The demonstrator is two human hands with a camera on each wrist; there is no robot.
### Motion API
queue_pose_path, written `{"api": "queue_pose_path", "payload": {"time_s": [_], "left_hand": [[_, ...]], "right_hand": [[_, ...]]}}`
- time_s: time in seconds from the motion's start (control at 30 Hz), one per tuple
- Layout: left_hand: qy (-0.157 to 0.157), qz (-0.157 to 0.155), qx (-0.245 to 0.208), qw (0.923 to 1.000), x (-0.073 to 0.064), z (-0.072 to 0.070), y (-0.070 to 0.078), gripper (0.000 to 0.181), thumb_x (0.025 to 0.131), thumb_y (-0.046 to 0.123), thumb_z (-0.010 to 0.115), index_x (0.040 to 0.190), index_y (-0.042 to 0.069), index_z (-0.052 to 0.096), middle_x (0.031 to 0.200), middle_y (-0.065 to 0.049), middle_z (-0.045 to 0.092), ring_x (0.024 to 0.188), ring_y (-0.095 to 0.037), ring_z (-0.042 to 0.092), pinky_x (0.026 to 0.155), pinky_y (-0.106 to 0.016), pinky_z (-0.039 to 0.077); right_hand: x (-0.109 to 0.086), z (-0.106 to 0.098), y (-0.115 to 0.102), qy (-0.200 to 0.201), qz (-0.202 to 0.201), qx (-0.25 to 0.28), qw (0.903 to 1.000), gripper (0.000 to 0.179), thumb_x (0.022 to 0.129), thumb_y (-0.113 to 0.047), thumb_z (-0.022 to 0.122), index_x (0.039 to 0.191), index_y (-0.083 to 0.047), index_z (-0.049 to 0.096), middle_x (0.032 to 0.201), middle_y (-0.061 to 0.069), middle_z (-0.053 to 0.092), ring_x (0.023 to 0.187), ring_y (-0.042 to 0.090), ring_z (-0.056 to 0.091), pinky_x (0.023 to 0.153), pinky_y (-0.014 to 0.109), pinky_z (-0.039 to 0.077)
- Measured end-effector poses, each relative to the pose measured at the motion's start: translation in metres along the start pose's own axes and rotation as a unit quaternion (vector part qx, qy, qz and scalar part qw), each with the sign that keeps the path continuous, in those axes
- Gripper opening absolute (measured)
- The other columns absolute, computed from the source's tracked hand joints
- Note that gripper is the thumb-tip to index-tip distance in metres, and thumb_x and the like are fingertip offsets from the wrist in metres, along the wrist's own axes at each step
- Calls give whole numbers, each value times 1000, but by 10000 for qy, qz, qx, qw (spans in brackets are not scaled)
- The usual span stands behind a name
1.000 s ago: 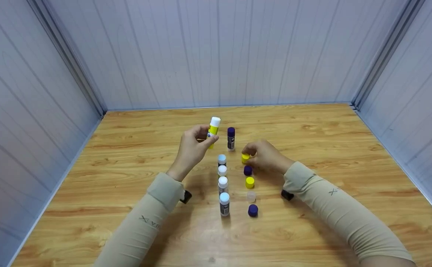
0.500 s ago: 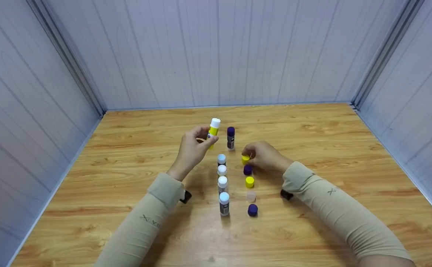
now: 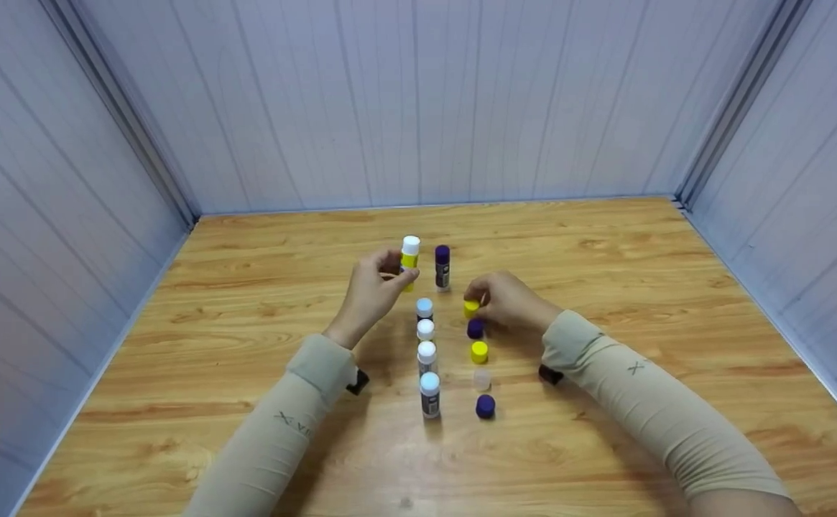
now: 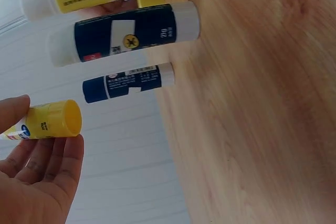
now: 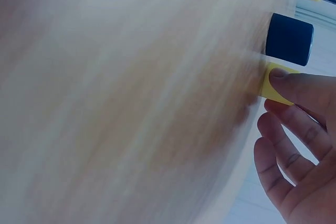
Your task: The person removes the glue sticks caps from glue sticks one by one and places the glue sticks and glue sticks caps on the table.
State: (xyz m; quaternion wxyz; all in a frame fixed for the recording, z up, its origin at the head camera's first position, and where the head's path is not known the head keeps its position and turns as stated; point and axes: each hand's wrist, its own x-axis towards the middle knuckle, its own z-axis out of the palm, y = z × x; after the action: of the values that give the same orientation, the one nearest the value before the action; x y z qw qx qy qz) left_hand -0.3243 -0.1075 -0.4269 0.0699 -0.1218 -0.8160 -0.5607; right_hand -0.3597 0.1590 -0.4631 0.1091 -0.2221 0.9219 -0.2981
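Observation:
My left hand (image 3: 369, 298) grips a yellow glue stick (image 3: 410, 256), white end up, above the table. In the left wrist view, the yellow bottom of that glue stick (image 4: 55, 120) hangs between thumb and fingers. Thumb and index finger of my right hand (image 3: 511, 300) pinch a yellow cap (image 3: 470, 309) at the far end of a row of caps; the right wrist view has this yellow cap (image 5: 272, 83) at the table surface. Beside it is a dark purple cap (image 3: 475, 329). A dark glue stick with a purple cap (image 3: 442, 268) stands upright between the hands, farther back.
Several white-topped glue sticks (image 3: 429, 396) stand in a line toward me. Right of them, the cap row continues with a yellow cap (image 3: 479, 352), a translucent cap (image 3: 482, 379) and a purple cap (image 3: 485, 406). Pale panel walls (image 3: 418, 100) enclose the wooden table (image 3: 246, 273).
My left hand has lowered the yellow glue stick slightly, and it stands more upright. The right hand keeps its pinch on the yellow cap. The head view has shifted a little.

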Motion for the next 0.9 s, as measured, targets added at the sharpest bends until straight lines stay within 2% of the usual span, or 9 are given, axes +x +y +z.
{"api": "queue_pose_path", "payload": {"time_s": [0.33, 0.5, 0.63, 0.9], "left_hand": [[-206, -422, 109, 9988, 7, 8, -18, 28, 101, 14, 79, 126, 3, 74, 117, -13, 73, 109, -26, 68, 89, -35, 60], [-385, -534, 54, 9978, 12, 11, -26, 24, 100, 11, 79, 123, 5, 75, 115, -11, 74, 109, -25, 68, 96, -37, 60], [-699, -690, -29, 9952, 15, 12, -31, 22, 100, 7, 79, 122, 5, 75, 117, -8, 74, 114, -25, 69, 104, -41, 59], [-960, -990, -101, 9904, 17, 16, -35, 20, 99, 4, 78, 119, 9, 77, 116, -7, 73, 115, -26, 68, 104, -40, 59]], "right_hand": [[2, 1, 0, -16, 4, -39, 10000, 26, 97, 1, 77, 123, -2, 77, 118, 16, 78, 106, 29, 74, 98, 45, 63], [3, 1, 0, -58, 104, -32, 9999, 27, 97, 2, 76, 124, -3, 77, 118, 15, 77, 107, 29, 73, 97, 45, 63], [3, 0, -1, -60, 109, -46, 9999, 28, 97, 2, 75, 124, -3, 77, 119, 15, 77, 108, 29, 74, 98, 45, 63], [3, 0, -4, -49, 138, -59, 9999, 27, 97, 2, 75, 124, -3, 77, 119, 15, 78, 108, 29, 74, 99, 45, 63]]}}
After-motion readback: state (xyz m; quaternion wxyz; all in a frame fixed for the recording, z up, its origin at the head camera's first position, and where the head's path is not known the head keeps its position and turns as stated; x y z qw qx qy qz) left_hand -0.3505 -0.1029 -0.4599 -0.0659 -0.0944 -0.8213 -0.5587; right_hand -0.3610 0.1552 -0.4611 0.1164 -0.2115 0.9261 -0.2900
